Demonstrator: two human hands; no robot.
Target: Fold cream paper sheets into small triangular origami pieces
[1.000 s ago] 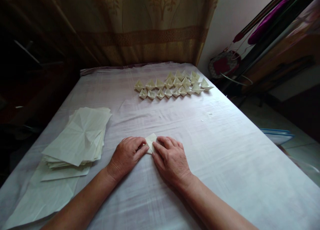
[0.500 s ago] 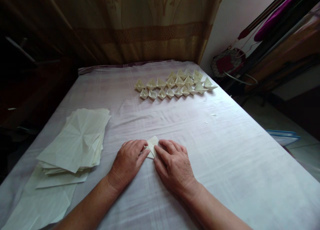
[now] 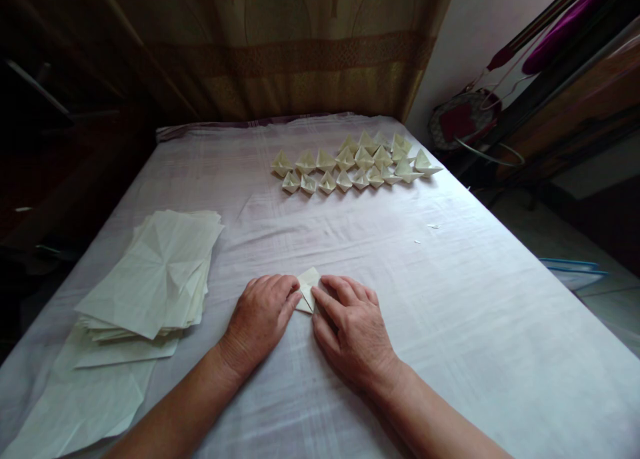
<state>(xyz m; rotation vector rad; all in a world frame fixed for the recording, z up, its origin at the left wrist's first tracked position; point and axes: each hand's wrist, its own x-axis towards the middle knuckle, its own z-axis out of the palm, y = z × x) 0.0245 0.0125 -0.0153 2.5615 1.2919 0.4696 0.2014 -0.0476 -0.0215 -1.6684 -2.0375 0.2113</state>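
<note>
A small piece of folded paper (image 3: 307,299) lies on the pale bedsheet between my two hands, one corner pointing away from me. My left hand (image 3: 264,314) is closed on its left side, with thumb and forefinger close together at the edge. On the other side, the fingertips of my right hand (image 3: 354,322) grip the paper's right edge, thumb nearer me and forefinger above it. A diagonal crease or flap edge shows on the part left uncovered. Fingers hide both sides of the paper.
A stack of creased paper sheets (image 3: 150,272) lies on the left, over a further loose sheet (image 3: 95,399). Several folded paper boats (image 3: 360,178) stand in rows at the far end of the bedsheet (image 3: 225,172). Tiny paper scraps (image 3: 433,226) lie to the right.
The view has shifted slightly. Both hands keep their hold on the folded paper, with only a very small shift of the fingers.
</note>
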